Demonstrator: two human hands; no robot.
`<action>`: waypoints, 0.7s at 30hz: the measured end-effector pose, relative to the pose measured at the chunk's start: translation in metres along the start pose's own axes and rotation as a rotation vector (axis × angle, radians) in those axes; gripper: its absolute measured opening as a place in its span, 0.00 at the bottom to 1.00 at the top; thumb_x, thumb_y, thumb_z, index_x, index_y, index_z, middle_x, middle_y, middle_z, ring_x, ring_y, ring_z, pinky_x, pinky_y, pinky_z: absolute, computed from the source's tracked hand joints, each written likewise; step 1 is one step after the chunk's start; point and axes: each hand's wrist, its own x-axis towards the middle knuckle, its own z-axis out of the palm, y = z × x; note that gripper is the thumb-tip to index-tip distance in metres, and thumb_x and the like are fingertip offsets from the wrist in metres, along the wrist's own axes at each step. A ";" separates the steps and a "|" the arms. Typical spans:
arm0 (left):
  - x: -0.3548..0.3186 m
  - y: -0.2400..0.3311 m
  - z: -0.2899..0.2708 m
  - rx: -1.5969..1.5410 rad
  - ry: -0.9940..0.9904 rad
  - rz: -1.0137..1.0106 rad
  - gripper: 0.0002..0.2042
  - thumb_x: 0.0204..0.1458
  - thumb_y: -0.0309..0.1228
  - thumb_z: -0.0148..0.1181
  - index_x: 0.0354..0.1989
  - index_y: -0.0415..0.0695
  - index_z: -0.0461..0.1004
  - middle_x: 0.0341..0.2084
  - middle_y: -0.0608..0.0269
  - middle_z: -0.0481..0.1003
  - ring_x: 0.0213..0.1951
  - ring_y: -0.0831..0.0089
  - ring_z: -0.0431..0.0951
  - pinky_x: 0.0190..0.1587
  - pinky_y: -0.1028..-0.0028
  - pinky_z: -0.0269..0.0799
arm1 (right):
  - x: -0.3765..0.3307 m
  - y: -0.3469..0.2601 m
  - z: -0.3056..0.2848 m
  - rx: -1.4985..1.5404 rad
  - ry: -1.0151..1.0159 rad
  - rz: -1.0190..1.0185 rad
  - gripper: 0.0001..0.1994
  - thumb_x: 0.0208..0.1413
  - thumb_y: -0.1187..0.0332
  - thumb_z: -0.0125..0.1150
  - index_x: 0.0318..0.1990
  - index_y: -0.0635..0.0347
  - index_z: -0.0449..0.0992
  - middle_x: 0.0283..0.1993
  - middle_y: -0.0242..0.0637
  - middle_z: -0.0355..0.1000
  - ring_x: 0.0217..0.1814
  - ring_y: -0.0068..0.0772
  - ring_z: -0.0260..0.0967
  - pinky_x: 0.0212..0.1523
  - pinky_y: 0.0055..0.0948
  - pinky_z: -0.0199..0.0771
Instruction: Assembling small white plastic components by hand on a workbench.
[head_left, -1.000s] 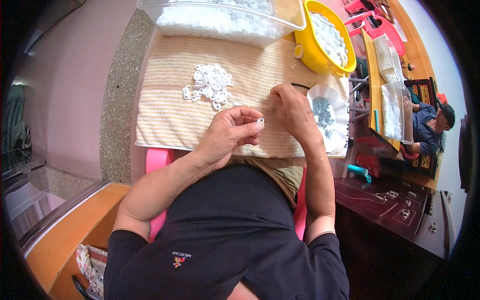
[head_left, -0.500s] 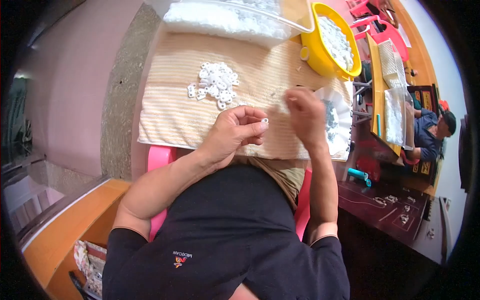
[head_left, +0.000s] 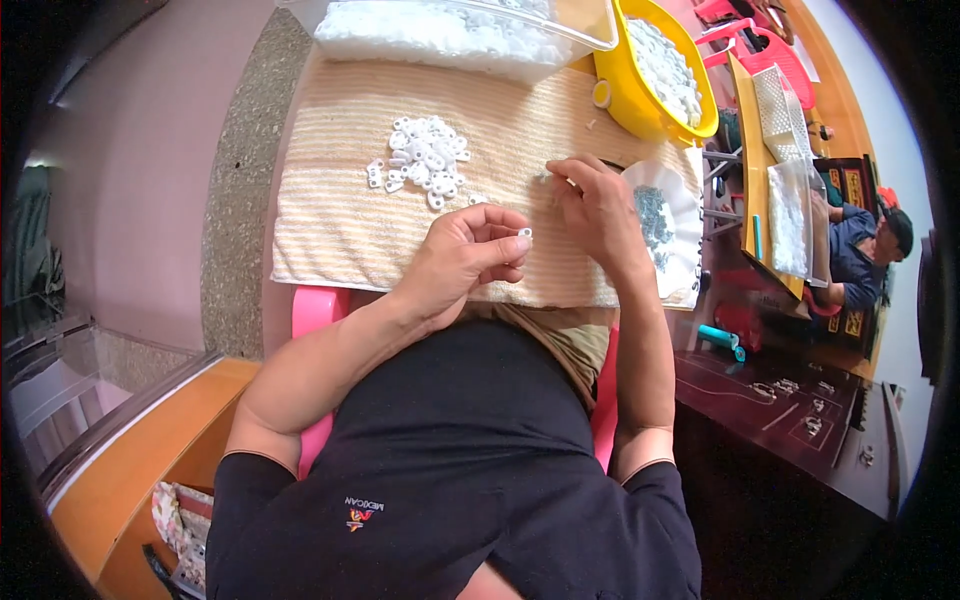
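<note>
Between the thumb and forefinger of my left hand [head_left: 468,255] is a small white plastic piece [head_left: 524,232] with a hole in its end. My right hand [head_left: 600,208] is closed in a pinch over the striped towel [head_left: 340,225], its fingertips beyond and to the right of that piece. A tiny light speck shows at those fingertips, too small to name. Left of the hands lies a loose pile of similar white pieces [head_left: 425,158], most with holes. Close to my right hand, a white dish [head_left: 686,205] contains small dark grey parts [head_left: 655,222].
A clear plastic bin [head_left: 560,70] full of white pieces stands at the far edge. Beside it is a yellow basin [head_left: 628,95], also filled with white pieces. At the right, a person in a dark cap [head_left: 898,232] sits at another table [head_left: 748,170].
My right hand has moved left and a little farther away, and its motion blur is gone. My left hand keeps its hold on the white piece. The whole view has shifted slightly.
</note>
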 end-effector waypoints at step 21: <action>0.001 0.001 -0.001 -0.004 -0.024 0.008 0.11 0.52 0.24 0.63 0.43 0.40 0.73 0.32 0.65 0.75 0.31 0.78 0.76 0.35 0.78 0.77 | 0.003 0.002 0.013 -0.179 -0.063 0.049 0.05 0.51 0.72 0.59 0.34 0.62 0.75 0.34 0.44 0.73 0.36 0.49 0.71 0.37 0.39 0.70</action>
